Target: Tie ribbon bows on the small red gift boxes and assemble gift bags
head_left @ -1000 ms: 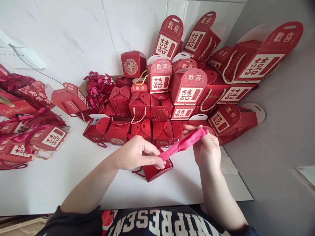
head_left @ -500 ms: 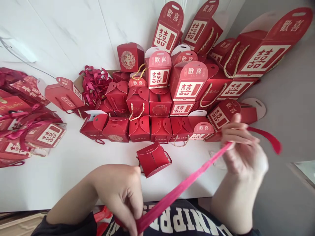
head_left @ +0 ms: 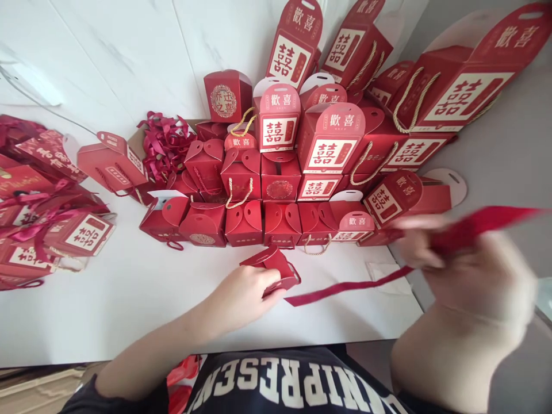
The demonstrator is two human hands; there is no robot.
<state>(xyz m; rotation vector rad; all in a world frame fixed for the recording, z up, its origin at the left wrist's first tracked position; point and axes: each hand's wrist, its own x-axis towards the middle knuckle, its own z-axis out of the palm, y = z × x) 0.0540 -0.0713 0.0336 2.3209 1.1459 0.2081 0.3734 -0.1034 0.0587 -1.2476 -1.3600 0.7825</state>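
- Head view: the left hand (head_left: 244, 296) is curled round the small red paper gift box (head_left: 278, 264), fingers wrapped over its near side. The box sits tilted on the white table top (head_left: 129, 313), just in front of the person.
- The right hand (head_left: 470, 273) is raised off to the right, past the table's edge, and is badly blurred. It appears closed on the long red satin ribbon (head_left: 345, 286), but which fingers pinch it cannot be told.
- The ribbon slants down from the right hand towards the left one. Its loose end lies on the table just right of the box and does not touch it.
- Beyond both hands a stacked pile of red gift boxes with white labels and gold cord handles (head_left: 330, 144) stands against the wall. Its front row is near the left knuckles.
- Far to the left of the left hand lie red boxes tied with dark red bows (head_left: 64, 233).
- Risk, as I judge it: a hard squeeze from the left hand could dent the thin paper flaps.
- A fast swing of the right hand could whip the ribbon's loose end off the table or pull it from the grip.
- Pushing the box forward could topple the front row.
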